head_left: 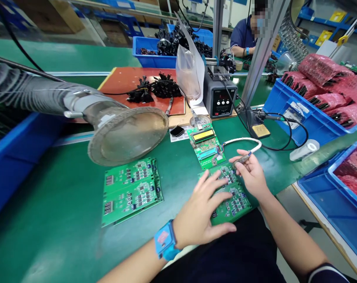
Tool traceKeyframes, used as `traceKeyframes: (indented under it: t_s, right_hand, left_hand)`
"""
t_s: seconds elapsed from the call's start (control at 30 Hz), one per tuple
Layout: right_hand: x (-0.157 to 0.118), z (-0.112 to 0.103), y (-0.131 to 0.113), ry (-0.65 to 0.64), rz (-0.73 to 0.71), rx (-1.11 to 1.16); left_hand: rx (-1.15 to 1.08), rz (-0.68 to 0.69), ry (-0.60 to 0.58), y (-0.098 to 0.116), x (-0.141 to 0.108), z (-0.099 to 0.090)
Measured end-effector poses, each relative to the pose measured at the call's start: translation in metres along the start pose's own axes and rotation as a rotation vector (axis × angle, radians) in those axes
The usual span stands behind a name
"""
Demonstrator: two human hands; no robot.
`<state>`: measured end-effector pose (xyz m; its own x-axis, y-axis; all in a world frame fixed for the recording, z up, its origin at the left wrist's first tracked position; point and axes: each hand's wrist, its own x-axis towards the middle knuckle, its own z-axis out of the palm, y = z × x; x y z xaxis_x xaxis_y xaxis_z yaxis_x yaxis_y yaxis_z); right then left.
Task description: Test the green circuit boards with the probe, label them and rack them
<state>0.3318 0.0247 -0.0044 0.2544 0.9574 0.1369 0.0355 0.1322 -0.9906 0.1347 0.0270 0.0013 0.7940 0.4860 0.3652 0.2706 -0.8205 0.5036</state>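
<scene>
My left hand (203, 208), with a blue wrist strap (166, 240), is spread over a green circuit board (237, 200) near the table's front edge. Its fingers are apart. Closed round a thin probe (242, 159) is my right hand (251, 173), above the board's upper right corner. A white cable (246, 140) runs from the probe to a smaller green board with a yellow display (203, 135), just behind. To the left lies a stack of green boards (131, 188).
A fume duct hood (128, 135) hangs at left centre. Behind stand a black soldering station (221, 96) and an iron stand (259, 127). Blue bins (302, 125) with pink-wrapped packs (326, 70) are right. A person (245, 37) sits across.
</scene>
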Motion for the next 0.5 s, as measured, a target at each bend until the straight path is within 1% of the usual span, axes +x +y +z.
traceKeyframes:
  t_s: [0.07, 0.13, 0.3, 0.5]
  right_hand:
    - [0.0011, 0.0044, 0.0025, -0.044, -0.022, -0.035]
    - [0.0019, 0.0064, 0.0058, -0.071, -0.042, -0.078]
    - [0.0025, 0.0057, 0.0105, -0.077, -0.066, -0.135]
    - [0.0017, 0.0054, 0.0061, -0.129, -0.086, -0.226]
  left_hand:
    - [-0.021, 0.058, -0.046, 0.001, 0.0055, 0.0024]
    - [-0.01, 0.08, -0.05, 0.0004, 0.007, 0.0049]
    - [0.01, 0.076, -0.032, -0.0005, 0.0044, 0.0078]
    - [-0.005, 0.055, 0.006, 0.0021, 0.004, 0.0093]
